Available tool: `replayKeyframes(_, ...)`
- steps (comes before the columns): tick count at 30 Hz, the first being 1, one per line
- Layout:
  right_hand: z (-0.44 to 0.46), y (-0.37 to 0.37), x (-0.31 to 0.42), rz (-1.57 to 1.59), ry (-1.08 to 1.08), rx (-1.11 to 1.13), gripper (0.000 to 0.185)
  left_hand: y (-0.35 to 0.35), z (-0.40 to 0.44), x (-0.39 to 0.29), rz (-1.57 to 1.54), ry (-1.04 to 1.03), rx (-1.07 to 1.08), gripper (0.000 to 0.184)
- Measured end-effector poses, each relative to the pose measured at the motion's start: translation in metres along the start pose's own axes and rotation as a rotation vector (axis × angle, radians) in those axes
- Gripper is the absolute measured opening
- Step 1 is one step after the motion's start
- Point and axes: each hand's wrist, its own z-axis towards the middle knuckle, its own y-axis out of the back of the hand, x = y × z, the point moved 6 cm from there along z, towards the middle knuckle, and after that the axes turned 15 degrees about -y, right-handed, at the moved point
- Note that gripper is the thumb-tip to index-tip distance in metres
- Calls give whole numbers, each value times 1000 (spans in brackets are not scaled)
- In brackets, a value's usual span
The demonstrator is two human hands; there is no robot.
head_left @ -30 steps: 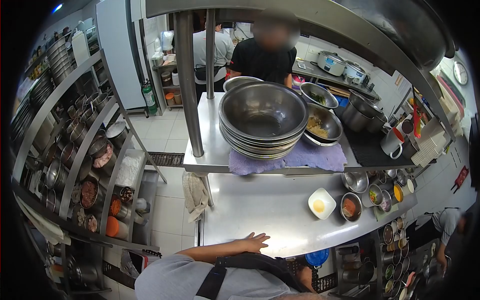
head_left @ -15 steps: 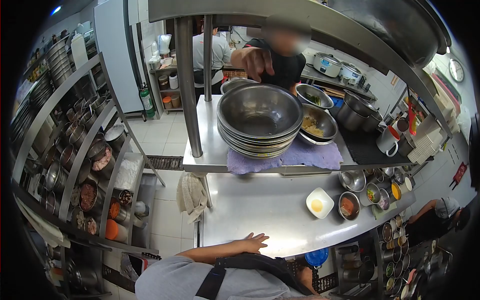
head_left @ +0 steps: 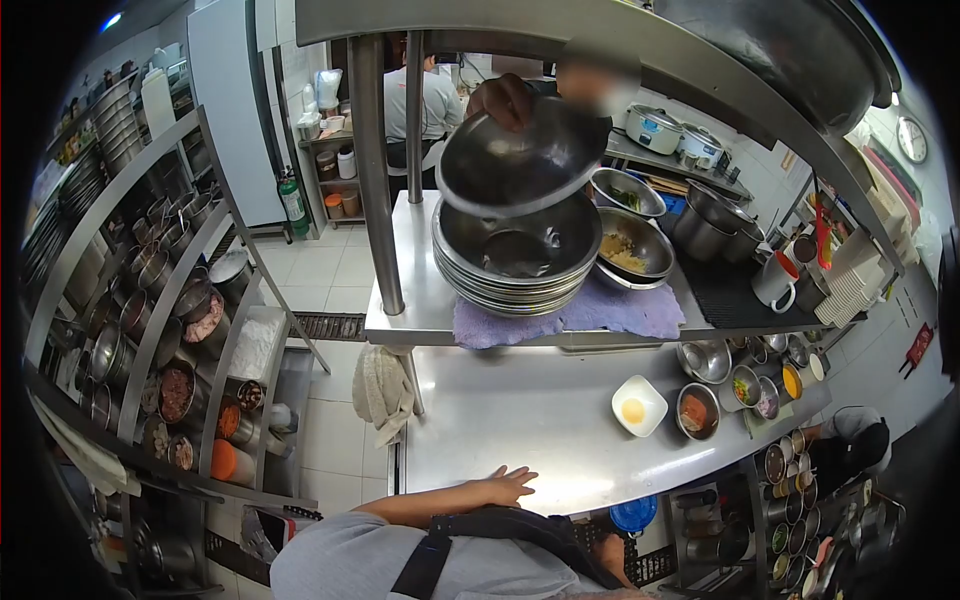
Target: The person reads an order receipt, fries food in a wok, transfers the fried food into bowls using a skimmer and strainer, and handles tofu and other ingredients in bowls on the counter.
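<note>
My left hand [head_left: 511,486] lies flat at the near edge of the steel counter [head_left: 480,400], its fingers spread and nothing in it. Bare skin of my right arm or hand [head_left: 609,558] shows low beside my dark apron; its fingers cannot be made out. Farther along the counter are a white square bowl [head_left: 640,406] with a yellowish round content and a metal bowl [head_left: 697,411] holding something orange-red. On the shelf above, a co-worker's hand [head_left: 503,101] grips a large steel bowl [head_left: 525,160], tilted over a stack of similar bowls [head_left: 515,285].
The stack stands on a purple cloth [head_left: 625,310]. Beside it is a bowl of pale food [head_left: 627,252]. A towel [head_left: 383,395] hangs at the counter's left end. A rack of food containers [head_left: 180,330] stands left; small pots [head_left: 790,490] line the lower right.
The co-worker's hand has taken hold of the top bowl and lifted it off the stack, tilted. My left hand stays in place. Another person at far right has shifted.
</note>
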Motion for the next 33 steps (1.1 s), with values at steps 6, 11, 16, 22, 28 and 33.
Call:
replayKeyframes(6, -2, 2, 0, 36, -40, 22, 22, 12, -6, -12, -15, 15, 19, 59)
replayKeyframes(11, 6, -8, -8, 23, -11, -3, 21, 3, -1, -2, -12, 5, 5, 62)
replayKeyframes(16, -9, 9, 7, 59, -19, -23, 25, 2, 0, -1, -8, 1, -2, 62)
replayKeyframes(22, -3, -1, -3, 61, -32, -24, 25, 0, 1, 1, 10, 2, -5, 62)
replayKeyframes(28, -5, 0, -4, 63, 4, -64, 20, -2, 2, 2, 25, -10, -3, 60)
replayKeyframes(33, -2, -2, -9, -32, -85, -73, 21, -6, 5, 8, 66, -5, 19, 61)
